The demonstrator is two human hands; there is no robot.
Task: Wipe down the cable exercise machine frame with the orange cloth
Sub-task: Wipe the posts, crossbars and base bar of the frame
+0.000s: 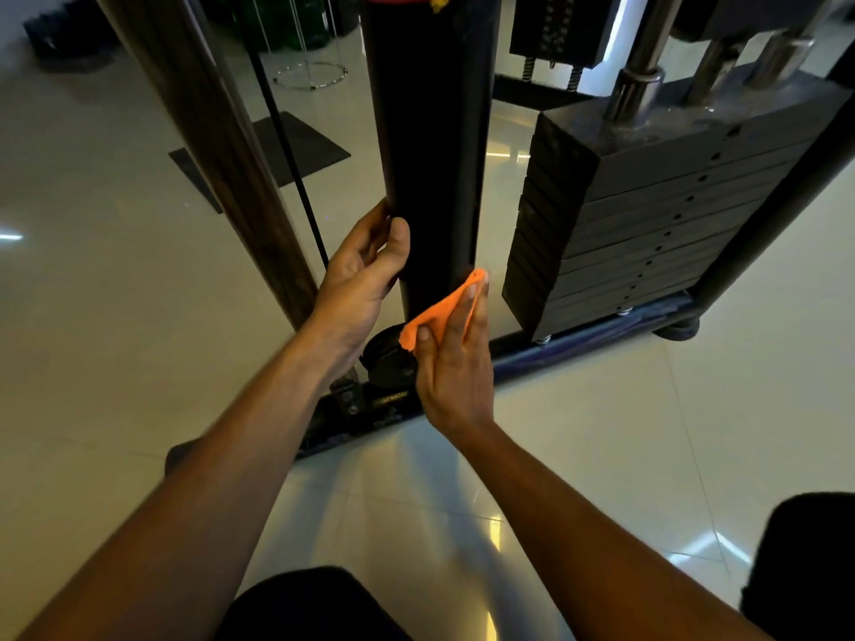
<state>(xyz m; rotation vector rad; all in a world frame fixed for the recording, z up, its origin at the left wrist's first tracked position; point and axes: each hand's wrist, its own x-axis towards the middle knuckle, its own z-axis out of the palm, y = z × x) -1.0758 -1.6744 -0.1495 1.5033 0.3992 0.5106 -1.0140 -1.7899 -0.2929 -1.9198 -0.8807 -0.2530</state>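
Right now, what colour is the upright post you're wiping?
Black, matte, seen in the head view: upright post, orange cloth against its lower end.

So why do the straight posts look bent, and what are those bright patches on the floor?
Head view: the wide-angle lens bows the tall black frame post and grey stacked weight plates; the glossy pale tiled floor mirrors lights as glare; dim light leaves the post nearly featureless.

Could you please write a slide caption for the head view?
Right hand presses orange cloth against black upright; left hand grips its edge.

Dim indoor light; pale glare streaks the glossy floor [601, 455] (brightest at lower right). Wide-angle bending bows the frame edges, and the black upright [430, 131] loses detail in shadow.
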